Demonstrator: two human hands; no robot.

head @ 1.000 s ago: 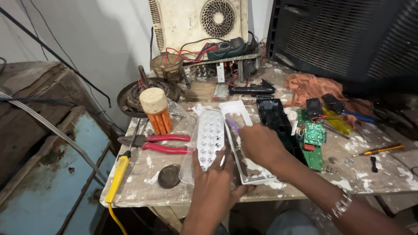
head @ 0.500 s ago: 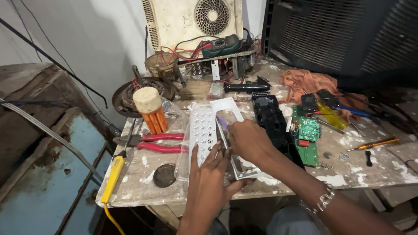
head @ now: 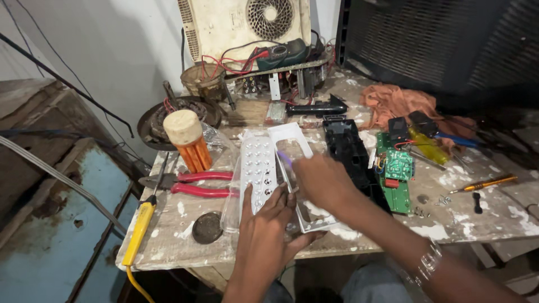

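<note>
My left hand (head: 265, 235) grips the near end of a white panel dotted with small round lamps (head: 258, 168), which lies on the worn wooden bench (head: 483, 216). Beside it rests a white rectangular frame (head: 293, 134). My right hand (head: 323, 180) hovers over that frame, fingers curled around a small purple-tipped tool (head: 283, 160) whose tip is near the panel's edge. A clear plastic cover (head: 231, 202) lies along the panel's left side.
Red-handled pliers (head: 196, 184), an orange-handled screwdriver set (head: 188, 140), a yellow soldering iron (head: 139, 227) and a dark disc (head: 206, 226) lie left. A black housing (head: 347, 147), green circuit board (head: 396, 174), orange cloth (head: 396, 102) and screwdrivers (head: 484, 183) lie right. A fan casing (head: 247, 22) stands behind.
The view has shifted slightly. My right hand has stayed over the white frame with small movements, and my left hand keeps its hold on the lamp panel's near end.
</note>
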